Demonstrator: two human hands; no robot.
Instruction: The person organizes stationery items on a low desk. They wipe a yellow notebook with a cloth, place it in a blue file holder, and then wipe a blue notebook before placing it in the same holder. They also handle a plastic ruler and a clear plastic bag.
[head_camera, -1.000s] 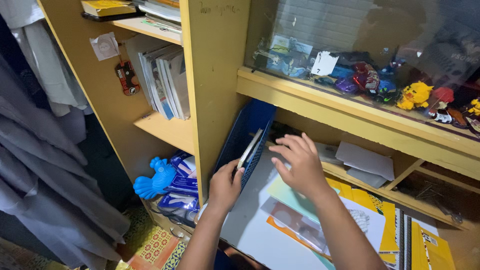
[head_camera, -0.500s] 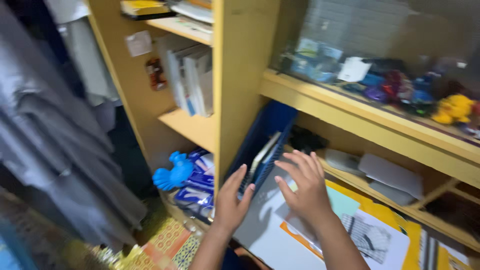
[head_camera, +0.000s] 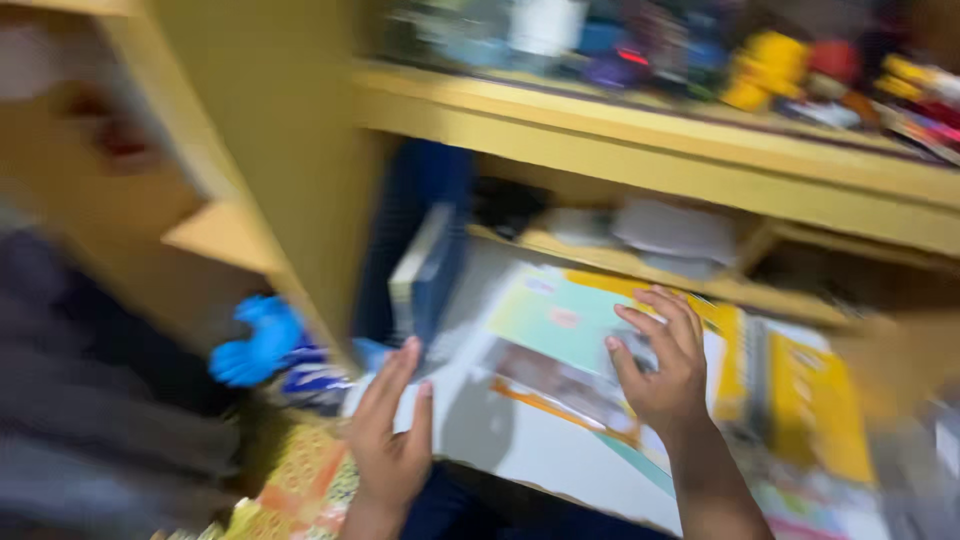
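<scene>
Though the frame is badly motion-blurred, both hands show low in the view over a spread of papers and booklets on a low surface under a yellow wooden shelf unit (head_camera: 640, 160). Left hand (head_camera: 392, 430) is open, fingers straight and together, edge-on beside a dark blue upright book or folder (head_camera: 425, 270) that leans against the shelf's side panel; fingertips near its lower edge, contact cannot be told through the blur. Right hand (head_camera: 662, 365) is spread, fingers loosely curled, resting on a colourful printed sheet (head_camera: 560, 320) lying flat on top of the pile; not clenched, nothing gripped. Yellow booklets (head_camera: 810, 410) lie just right of that hand. A blue toy-like object (head_camera: 255, 345) sits left of the panel, patterned cloth (head_camera: 300, 485) below it. Small toys (head_camera: 770, 70) line the upper shelf, too blurred to name.
</scene>
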